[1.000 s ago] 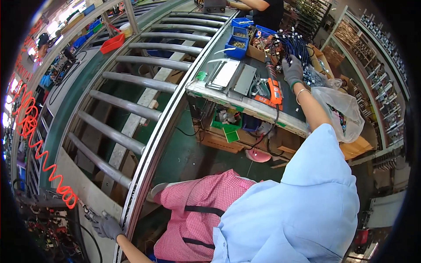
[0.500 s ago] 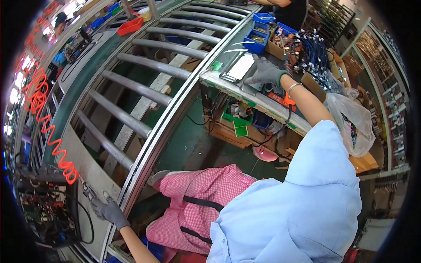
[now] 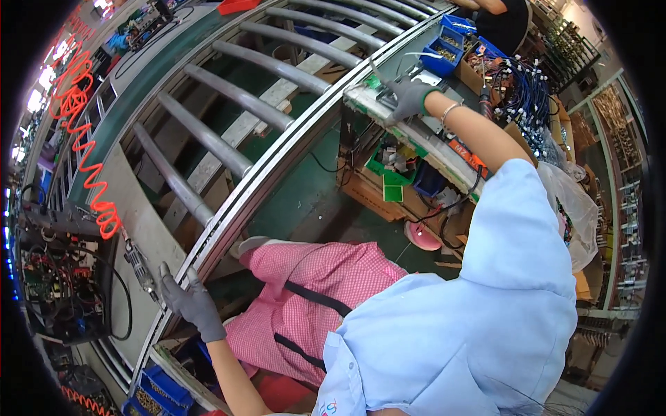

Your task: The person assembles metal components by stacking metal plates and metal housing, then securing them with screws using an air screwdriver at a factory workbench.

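- All over the frame the work looks under way: the right hand (image 3: 411,98) is over the near corner of the tabletop (image 3: 430,147), the left hand (image 3: 193,305) by a rail. No finished thing shows near them, so I can't tell how much is done or left.
- Upper left to middle: a big frame of metal rollers (image 3: 239,97). The green floor (image 3: 298,208) shows below it, in the middle.
- Far right: a tall shelf (image 3: 631,187) full of small parts.
- Upper right: the tabletop has a worn, pale edge and is crowded. A heap of dark wires (image 3: 517,83) sits there, with a clear plastic bag (image 3: 569,208) lower down.
- Top, right of middle: blue bins (image 3: 437,66) with tiny bits inside.
- Upper middle: the right hand bends down by flat metal things (image 3: 430,123). I can't tell if its grip holds one.
- Lower left: the left hand's grip is wide, with nothing seen between the fingers.
- Just beside it, a thin grey tool (image 3: 137,262) on a curly orange hose (image 3: 105,215) lies over a pale sheet (image 3: 142,201). I can't tell if they touch.
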`<state>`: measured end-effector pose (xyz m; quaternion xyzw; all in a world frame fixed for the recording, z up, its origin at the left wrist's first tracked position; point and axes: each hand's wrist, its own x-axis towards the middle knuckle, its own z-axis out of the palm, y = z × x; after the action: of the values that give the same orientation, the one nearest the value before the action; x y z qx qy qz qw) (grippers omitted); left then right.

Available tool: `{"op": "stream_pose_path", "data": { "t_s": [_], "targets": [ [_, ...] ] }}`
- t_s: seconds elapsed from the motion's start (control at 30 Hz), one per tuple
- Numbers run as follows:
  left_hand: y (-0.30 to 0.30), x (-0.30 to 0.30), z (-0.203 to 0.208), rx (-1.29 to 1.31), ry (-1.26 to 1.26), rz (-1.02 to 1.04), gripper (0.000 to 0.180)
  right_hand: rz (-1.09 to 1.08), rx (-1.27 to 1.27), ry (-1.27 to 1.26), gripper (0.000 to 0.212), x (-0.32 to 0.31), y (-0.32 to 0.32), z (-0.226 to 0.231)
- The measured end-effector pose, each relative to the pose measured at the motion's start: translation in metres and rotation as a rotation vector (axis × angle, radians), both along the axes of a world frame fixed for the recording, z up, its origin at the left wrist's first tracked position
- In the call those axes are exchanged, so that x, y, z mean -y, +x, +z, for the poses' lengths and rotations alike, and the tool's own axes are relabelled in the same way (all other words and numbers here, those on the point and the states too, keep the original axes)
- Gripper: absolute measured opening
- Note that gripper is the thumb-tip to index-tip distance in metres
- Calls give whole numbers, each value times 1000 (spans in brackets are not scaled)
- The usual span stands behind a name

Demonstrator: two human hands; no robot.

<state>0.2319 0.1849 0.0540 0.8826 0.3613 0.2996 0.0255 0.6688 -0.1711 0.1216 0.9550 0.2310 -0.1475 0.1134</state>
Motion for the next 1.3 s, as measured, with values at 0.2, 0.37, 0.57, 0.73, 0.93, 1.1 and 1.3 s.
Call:
{"op": "stream_pose_path", "data": {
  "t_s": [0.2,0.37,0.57,0.73,0.93,1.1,1.3],
  "targets": [
    [-20,9,-8,34,-83,19,57,32,-186,79,93,-2,32,-8],
    [-42,10,-17,68,-119,28,54,72,-231,-26,87,-16,48,-15],
    [-53,11,-23,66,-117,30,48,178,-145,25,60,-22,50,-7],
    [-46,12,-21,95,-142,13,46,304,-254,-19,35,-6,103,-14],
    [-18,19,-32,124,-229,-67,46,591,38,-219,20,-37,51,1],
    [-10,24,-22,113,-211,-77,43,698,-73,-186,19,-43,60,2],
    [-13,22,-18,114,-274,-57,40,626,-122,-172,21,-36,78,8]
  ]
}}
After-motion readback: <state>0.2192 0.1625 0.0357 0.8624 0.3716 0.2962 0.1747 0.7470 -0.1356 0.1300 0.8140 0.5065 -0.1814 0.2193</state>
